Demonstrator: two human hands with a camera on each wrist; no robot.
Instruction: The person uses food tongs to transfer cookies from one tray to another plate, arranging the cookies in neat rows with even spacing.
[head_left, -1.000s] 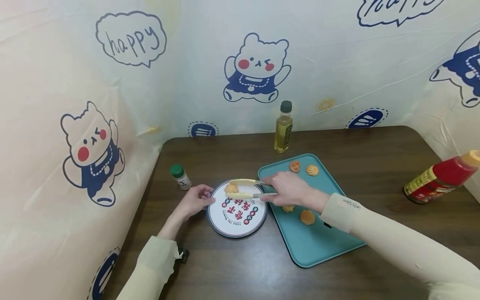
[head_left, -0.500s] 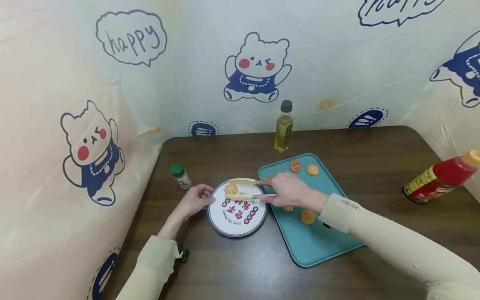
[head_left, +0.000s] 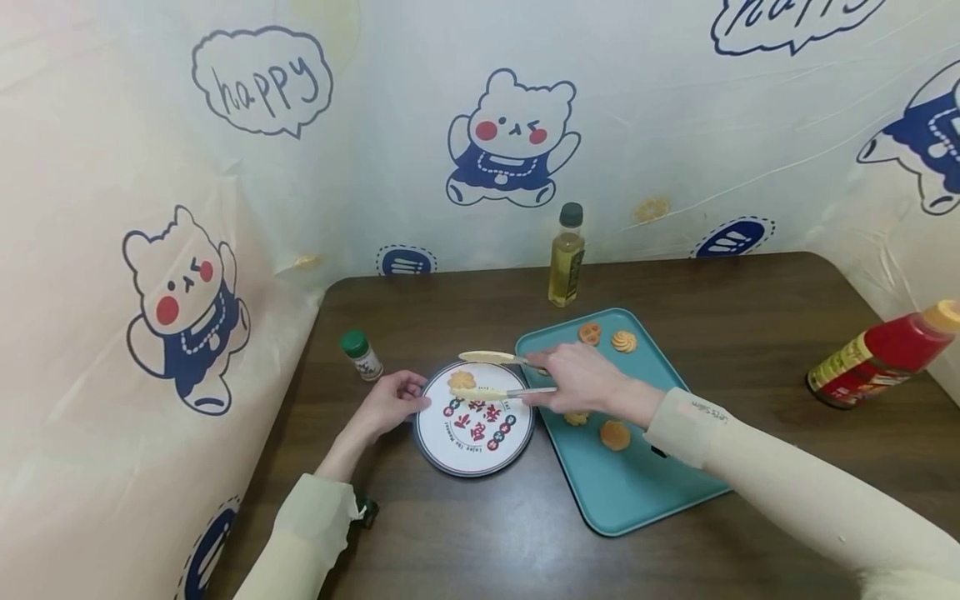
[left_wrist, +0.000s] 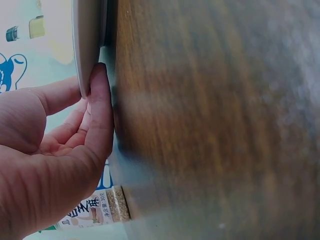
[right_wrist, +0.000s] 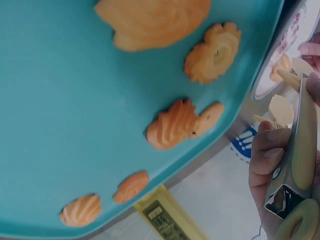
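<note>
In the head view my left hand (head_left: 390,403) pinches the left rim of a round white plate (head_left: 438,437) with red lettering. The left wrist view shows its thumb on top and a finger beneath the plate edge (left_wrist: 86,45). My right hand (head_left: 579,379) grips a pair of tongs (head_left: 525,392) with cream tips, reaching over the plate from the right. The tips stand apart around a golden cookie (head_left: 461,380) near the plate's upper left. That cookie appears to lie on the plate, and the far tip is clear of it.
A teal tray (head_left: 622,500) with several cookies lies right of the plate, partly under my right arm. An oil bottle (head_left: 566,267) stands behind it. A green-capped seasoning jar (head_left: 363,357) is near my left hand. A red sauce bottle (head_left: 877,358) stands far right.
The tongs have spread: their far tip has moved away from the cookie, which stays on the plate. My left hand keeps its hold on the rim.
</note>
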